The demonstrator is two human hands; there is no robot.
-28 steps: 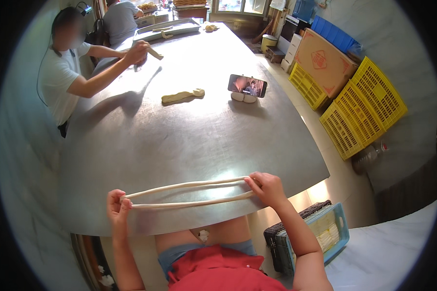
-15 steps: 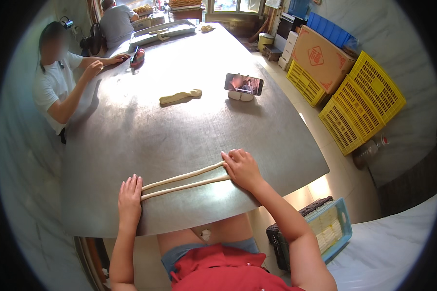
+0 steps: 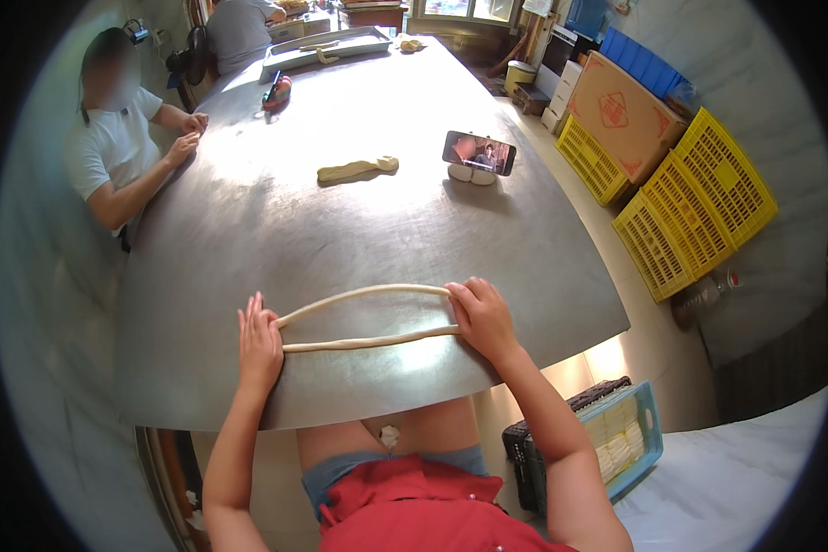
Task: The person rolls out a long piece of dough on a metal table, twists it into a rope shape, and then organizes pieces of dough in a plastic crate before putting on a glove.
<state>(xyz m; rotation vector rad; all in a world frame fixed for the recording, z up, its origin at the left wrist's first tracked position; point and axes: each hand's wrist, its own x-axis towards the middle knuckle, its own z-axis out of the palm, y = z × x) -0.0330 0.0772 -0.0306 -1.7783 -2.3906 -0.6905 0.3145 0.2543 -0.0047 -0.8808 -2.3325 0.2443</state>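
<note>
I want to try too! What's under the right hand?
Two dough strands run in under the right hand, over the metal table. The hand covers them there, so whether they join can't be seen.

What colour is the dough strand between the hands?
Pale cream: the dough strand shows best in the head view, against the grey metal table.

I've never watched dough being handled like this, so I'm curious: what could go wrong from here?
The dough strands span between the left hand and right hand, so a hard pull might thin or snap them. The far strand bows while the near strand runs nearly straight, so they could end up uneven.
</note>
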